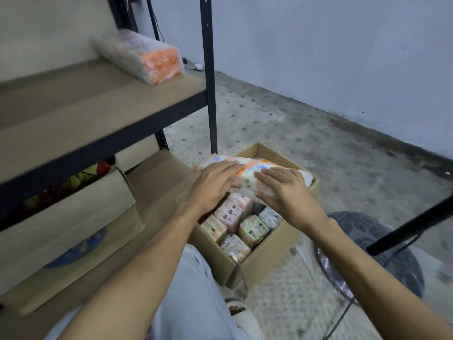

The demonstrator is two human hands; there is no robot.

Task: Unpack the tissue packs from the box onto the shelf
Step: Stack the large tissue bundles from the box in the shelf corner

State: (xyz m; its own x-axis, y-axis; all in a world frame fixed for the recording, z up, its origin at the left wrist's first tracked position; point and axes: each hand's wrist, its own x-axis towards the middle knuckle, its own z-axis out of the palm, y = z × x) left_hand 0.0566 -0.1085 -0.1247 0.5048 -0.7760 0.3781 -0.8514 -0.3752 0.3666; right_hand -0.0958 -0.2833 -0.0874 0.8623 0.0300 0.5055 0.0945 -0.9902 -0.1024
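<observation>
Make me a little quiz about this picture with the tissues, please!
1. True or false: a tissue pack already lies on the shelf.
2. What do the left hand and the right hand both hold? A) the big pack over the box; B) the shelf; C) nothing.
3. Fill in: the end of the tissue pack on the shelf is coloured ____.
Key: 1 true; 2 A; 3 orange.
</observation>
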